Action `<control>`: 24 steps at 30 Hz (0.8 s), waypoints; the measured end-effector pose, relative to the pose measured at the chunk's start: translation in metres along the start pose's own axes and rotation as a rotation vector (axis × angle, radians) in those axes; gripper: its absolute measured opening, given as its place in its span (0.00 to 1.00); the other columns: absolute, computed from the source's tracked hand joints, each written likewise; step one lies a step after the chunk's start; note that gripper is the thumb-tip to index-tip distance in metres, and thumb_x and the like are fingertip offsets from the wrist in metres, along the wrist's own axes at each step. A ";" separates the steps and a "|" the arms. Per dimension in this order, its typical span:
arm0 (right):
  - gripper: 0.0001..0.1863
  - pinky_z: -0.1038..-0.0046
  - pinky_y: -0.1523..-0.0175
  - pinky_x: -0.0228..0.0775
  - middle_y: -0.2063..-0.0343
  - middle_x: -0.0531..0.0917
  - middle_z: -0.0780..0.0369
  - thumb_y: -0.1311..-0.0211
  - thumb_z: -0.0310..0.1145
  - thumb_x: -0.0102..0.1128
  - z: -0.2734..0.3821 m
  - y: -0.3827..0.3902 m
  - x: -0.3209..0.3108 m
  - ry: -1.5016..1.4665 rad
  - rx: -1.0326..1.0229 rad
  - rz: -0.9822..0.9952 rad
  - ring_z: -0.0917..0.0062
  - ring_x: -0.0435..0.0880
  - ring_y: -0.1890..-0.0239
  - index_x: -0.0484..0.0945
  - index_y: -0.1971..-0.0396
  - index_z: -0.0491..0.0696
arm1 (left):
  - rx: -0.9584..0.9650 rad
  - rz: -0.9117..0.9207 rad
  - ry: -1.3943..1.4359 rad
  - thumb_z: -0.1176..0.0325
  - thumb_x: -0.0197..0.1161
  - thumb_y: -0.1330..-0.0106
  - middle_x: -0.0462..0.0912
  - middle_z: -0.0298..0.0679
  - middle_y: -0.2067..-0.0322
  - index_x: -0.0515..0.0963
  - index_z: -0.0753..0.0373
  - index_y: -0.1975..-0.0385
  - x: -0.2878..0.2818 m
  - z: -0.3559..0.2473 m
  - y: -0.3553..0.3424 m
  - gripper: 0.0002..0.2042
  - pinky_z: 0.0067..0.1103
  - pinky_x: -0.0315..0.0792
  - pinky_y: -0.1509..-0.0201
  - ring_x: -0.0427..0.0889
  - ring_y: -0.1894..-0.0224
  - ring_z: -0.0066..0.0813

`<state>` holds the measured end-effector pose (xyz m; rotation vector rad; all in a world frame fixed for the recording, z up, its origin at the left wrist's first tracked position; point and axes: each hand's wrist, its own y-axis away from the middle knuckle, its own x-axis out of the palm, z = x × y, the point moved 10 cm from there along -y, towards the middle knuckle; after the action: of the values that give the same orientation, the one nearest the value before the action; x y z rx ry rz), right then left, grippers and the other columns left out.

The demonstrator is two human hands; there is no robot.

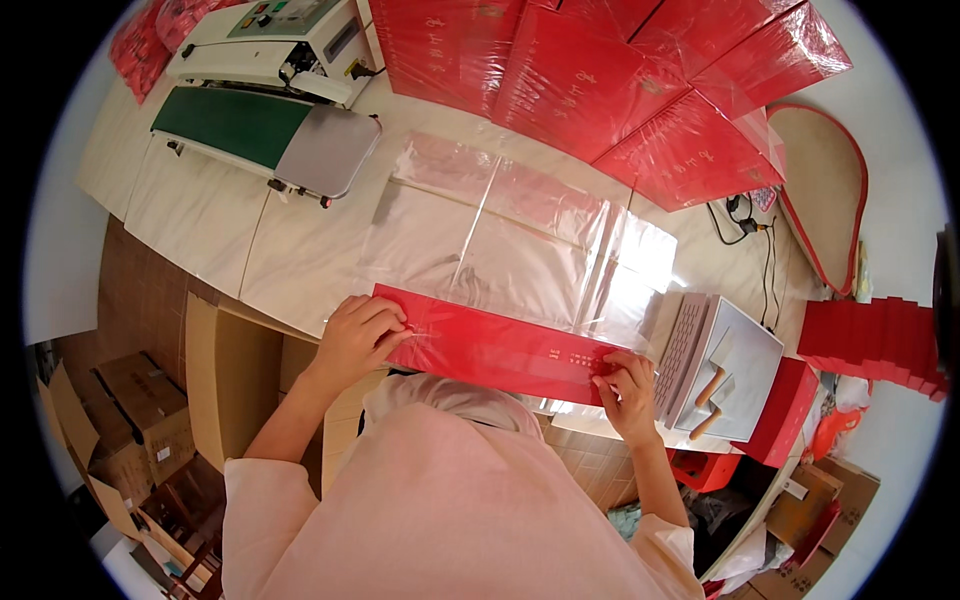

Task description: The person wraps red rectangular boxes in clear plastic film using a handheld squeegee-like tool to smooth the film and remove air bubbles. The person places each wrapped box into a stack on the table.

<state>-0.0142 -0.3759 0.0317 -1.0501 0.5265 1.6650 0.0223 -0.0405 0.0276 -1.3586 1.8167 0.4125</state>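
A long, flat red box (pixel 490 342) lies across the table's near edge, with shiny clear film over part of its face. At its left end my left hand (pixel 366 334) is closed, fingers curled over the corner. My right hand (pixel 628 392) pinches the right end between thumb and fingers. Just beyond the box a large, clear plastic bag (pixel 520 228) is spread flat on the table, creased and glossy. I cannot tell whether the film on the box belongs to that bag.
A sealing machine with a green belt (pixel 232 124) stands at the far left. Film-wrapped red boxes (pixel 590 85) are stacked at the back. To the right are a laptop-like object (pixel 725 365), black cables (pixel 768 262) and piled red pieces (pixel 870 340). An open carton (pixel 207 385) sits below left.
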 end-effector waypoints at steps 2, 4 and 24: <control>0.10 0.63 0.52 0.63 0.60 0.79 0.60 0.51 0.23 0.68 0.001 0.001 0.000 0.015 -0.006 -0.053 0.64 0.75 0.61 0.73 0.74 0.47 | -0.012 -0.016 0.007 0.71 0.71 0.49 0.80 0.33 0.68 0.76 0.61 0.77 0.000 0.001 0.001 0.08 0.28 0.69 0.60 0.77 0.67 0.34; 0.10 0.63 0.53 0.64 0.60 0.79 0.59 0.50 0.23 0.67 0.003 0.002 0.000 0.073 0.007 -0.118 0.63 0.76 0.61 0.74 0.71 0.46 | -0.028 -0.044 0.013 0.70 0.70 0.47 0.78 0.32 0.69 0.75 0.61 0.77 -0.001 0.001 0.001 0.08 0.28 0.69 0.61 0.76 0.67 0.33; 0.27 0.63 0.45 0.66 0.52 0.74 0.57 0.50 0.26 0.58 0.168 -0.064 0.130 0.093 -0.291 0.020 0.64 0.74 0.52 0.75 0.45 0.44 | -0.054 -0.047 0.035 0.73 0.67 0.45 0.78 0.34 0.67 0.74 0.61 0.73 -0.002 -0.001 0.004 0.07 0.28 0.67 0.56 0.75 0.64 0.35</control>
<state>-0.0274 -0.1549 0.0187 -1.3419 0.3611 1.7518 0.0179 -0.0387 0.0289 -1.4511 1.8097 0.4180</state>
